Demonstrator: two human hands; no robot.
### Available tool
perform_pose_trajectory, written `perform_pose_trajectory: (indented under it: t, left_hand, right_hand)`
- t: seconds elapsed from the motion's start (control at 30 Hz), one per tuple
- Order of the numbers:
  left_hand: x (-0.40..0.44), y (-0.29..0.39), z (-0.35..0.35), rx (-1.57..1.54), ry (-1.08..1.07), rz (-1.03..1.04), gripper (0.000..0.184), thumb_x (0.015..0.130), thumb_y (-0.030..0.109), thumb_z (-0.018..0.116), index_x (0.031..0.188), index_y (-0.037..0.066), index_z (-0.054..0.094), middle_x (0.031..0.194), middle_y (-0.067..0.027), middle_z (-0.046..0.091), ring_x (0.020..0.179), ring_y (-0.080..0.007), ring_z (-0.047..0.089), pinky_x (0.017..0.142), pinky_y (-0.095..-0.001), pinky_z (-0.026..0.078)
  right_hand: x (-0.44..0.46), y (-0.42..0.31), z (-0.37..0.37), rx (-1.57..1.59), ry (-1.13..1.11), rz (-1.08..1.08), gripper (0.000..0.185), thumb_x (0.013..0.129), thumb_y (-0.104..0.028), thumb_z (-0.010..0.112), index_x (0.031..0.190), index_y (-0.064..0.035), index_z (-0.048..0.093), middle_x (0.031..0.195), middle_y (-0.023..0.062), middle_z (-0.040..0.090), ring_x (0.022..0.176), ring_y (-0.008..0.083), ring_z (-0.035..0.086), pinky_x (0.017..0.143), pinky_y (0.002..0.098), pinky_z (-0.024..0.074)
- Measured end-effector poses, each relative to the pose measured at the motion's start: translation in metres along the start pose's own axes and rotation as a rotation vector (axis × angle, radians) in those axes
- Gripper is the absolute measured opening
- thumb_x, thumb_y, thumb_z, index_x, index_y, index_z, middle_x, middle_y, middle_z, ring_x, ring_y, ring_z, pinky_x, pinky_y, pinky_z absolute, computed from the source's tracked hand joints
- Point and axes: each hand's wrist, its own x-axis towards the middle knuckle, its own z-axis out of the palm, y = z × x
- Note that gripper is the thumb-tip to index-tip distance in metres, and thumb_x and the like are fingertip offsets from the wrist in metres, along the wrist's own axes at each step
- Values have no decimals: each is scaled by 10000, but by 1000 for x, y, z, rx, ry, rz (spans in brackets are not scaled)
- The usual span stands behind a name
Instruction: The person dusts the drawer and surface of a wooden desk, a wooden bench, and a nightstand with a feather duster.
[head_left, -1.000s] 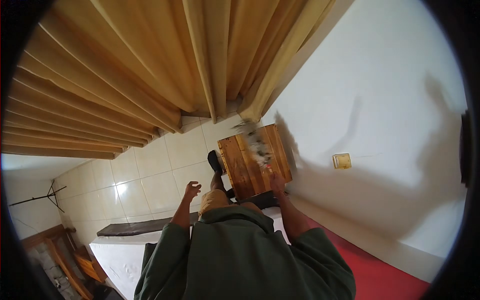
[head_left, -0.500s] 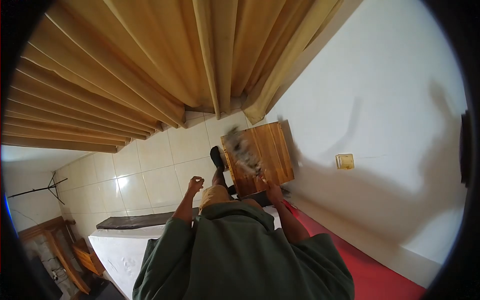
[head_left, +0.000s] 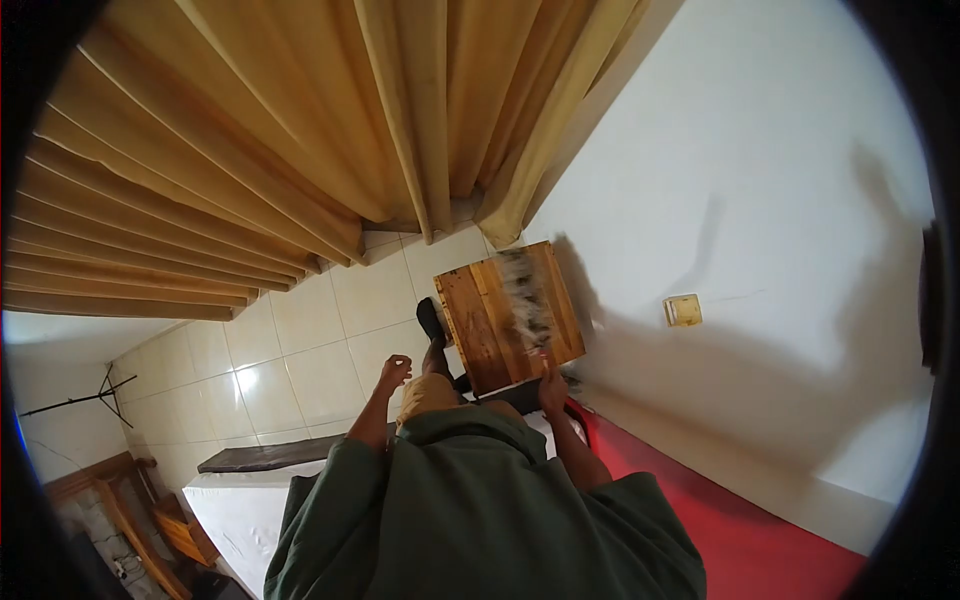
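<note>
My right hand point(head_left: 550, 388) is closed around the handle end of a fluffy grey-and-white duster point(head_left: 524, 300). The duster's head, smeared by motion, lies over the top of a small wooden table point(head_left: 475, 315) and reaches toward its far edge. My left hand point(head_left: 396, 372) hangs in the air left of the table, above the tiled floor. Its fingers are loosely bent and apart, with nothing visible in them.
Long tan curtains point(head_left: 300, 130) hang ahead. To the right is a white wall with a yellowed socket plate point(head_left: 683, 310). Behind me are a white mattress point(head_left: 250, 510) and a red surface point(head_left: 690, 510). A thin black stand point(head_left: 112, 393) is at far left.
The duster has swung to the right across the tabletop, from the left side to right of its middle. My right hand has shifted slightly right; my left hand stays about where it was.
</note>
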Motion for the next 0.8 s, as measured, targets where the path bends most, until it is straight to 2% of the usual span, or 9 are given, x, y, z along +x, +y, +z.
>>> perform_pose_trajectory:
  t: [0.07,0.13,0.23,0.33,0.43,0.53,0.63,0.73,0.8]
  left_hand:
    - [0,1,3,-3,-14,11,339,836,360,553,1078,124,522,892,-54,612,752,-146,609,610,-297,460]
    - [-5,1,8,-15,30,26,321,806,289,570,1034,63,573,802,-63,627,665,-135,629,491,-255,475]
    - [-10,0,4,84,8,5,327,802,287,575,1038,61,572,795,-62,626,656,-134,628,479,-252,474]
    - [-12,0,-6,81,33,22,328,808,299,571,1037,65,565,813,-71,634,660,-136,629,472,-253,476]
    - [-19,7,-21,56,44,25,329,813,312,572,1041,77,551,812,-79,643,652,-137,626,496,-262,466]
    - [-23,9,-31,42,-17,7,314,813,313,568,1042,99,536,769,-77,644,654,-140,619,517,-281,442]
    - [-14,11,-37,86,-29,-85,296,814,307,559,1030,106,535,758,-72,643,659,-147,616,519,-297,440]
    - [-9,17,-33,113,-26,-25,300,827,328,541,1033,110,537,782,-66,647,674,-155,623,546,-307,448]
    - [-5,27,-25,129,-22,34,304,836,339,531,1037,112,538,800,-67,650,687,-150,626,557,-301,451]
  right_hand:
    - [3,-3,6,66,81,42,291,893,-306,453,1016,-61,552,843,253,596,821,445,567,693,526,443]
    - [1,-7,-1,98,-16,-98,308,893,-313,451,1019,-49,548,847,255,594,839,443,565,709,520,441]
    - [9,-22,-26,-72,-333,-274,339,900,-332,435,963,-22,558,871,264,581,853,448,551,721,514,430]
    - [18,-9,16,67,38,-62,349,895,-337,443,892,-11,569,848,262,573,841,442,543,710,510,423]
    - [19,-22,32,302,101,87,351,885,-330,448,851,-5,574,835,262,567,813,439,542,702,505,423]
    - [18,-19,11,116,-215,-459,376,894,-344,425,861,1,571,845,269,563,821,442,540,709,494,419]
    - [5,-17,6,152,-88,-298,392,901,-357,405,897,-1,571,848,264,564,832,449,534,717,489,418]
    - [-9,-28,13,440,184,197,379,894,-361,423,942,-16,571,860,239,582,862,437,541,732,495,424]
    - [-7,-26,9,325,65,72,371,884,-357,438,976,-22,570,890,233,592,897,428,545,761,494,427]
